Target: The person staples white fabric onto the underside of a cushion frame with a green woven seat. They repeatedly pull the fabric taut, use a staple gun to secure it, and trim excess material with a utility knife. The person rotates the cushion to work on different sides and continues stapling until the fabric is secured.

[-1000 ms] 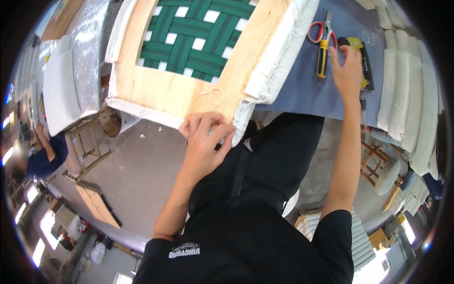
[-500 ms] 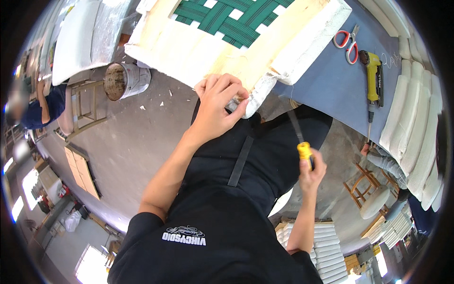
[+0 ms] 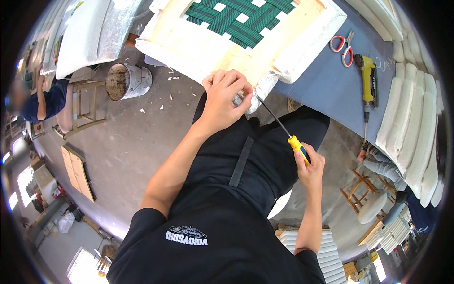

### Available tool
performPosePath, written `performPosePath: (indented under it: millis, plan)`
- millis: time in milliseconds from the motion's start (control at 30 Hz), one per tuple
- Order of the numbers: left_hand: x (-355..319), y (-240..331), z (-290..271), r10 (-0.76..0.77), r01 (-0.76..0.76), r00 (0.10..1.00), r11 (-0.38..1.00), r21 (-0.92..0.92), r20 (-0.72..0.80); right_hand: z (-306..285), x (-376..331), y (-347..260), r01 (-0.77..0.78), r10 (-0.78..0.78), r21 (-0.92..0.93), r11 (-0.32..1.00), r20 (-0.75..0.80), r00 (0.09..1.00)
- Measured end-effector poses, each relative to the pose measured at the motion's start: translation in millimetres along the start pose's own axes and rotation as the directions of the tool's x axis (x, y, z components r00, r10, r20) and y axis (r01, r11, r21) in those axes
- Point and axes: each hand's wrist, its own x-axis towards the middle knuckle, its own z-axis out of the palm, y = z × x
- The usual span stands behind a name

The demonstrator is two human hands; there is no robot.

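My right hand (image 3: pixel 310 166) is wrapped round the yellow and dark handle of a screwdriver (image 3: pixel 295 143). Its long thin shaft slants up to the left, and the tip is at the white cover beside my left fingers. With bent fingers, my left hand (image 3: pixel 223 100) pinches the white fabric (image 3: pixel 265 88) at the near corner of a wooden seat frame (image 3: pixel 227 59). What lies under those fingertips is partly hidden. Green woven webbing (image 3: pixel 241 21) spans the frame's opening. The white cover wraps the frame's outer sides.
On the blue-grey table (image 3: pixel 312 87) lie red-handled scissors (image 3: pixel 347 54) and a yellow-green power tool (image 3: pixel 368 78). White cushions (image 3: pixel 411 128) are stacked at the right. A stained bucket (image 3: pixel 137 81) stands on the floor at left. One person (image 3: pixel 45 102) sits far left; another's hand (image 3: pixel 362 155) shows at right.
My right hand has brought the screwdriver's tip up and left, to the fabric beside my left hand. The left hand keeps its pinch; the view has shifted slightly.
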Motion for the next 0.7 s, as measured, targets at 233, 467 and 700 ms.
performPosePath:
  millis: [233, 467, 700]
  plan:
    - [-1.4, -0.5, 1.1, 0.008, -0.008, 1.000, 1.000, 0.002, -0.017, -6.1, 6.8, 3.7, -0.054, 0.050, 0.080, 0.995, 0.057, 0.997]
    - [-1.7, -0.8, -1.6, 0.002, -0.002, 1.000, 1.000, 0.004, 0.012, -6.8, 8.0, -1.2, -0.058, 0.057, 0.036, 0.998, 0.036, 0.998]
    - [-1.8, -0.8, 1.1, 0.008, -0.008, 1.000, 1.000, 0.009, -0.010, 2.9, 3.5, 4.2, -0.290, 0.237, 0.309, 0.906, 0.199, 0.951]
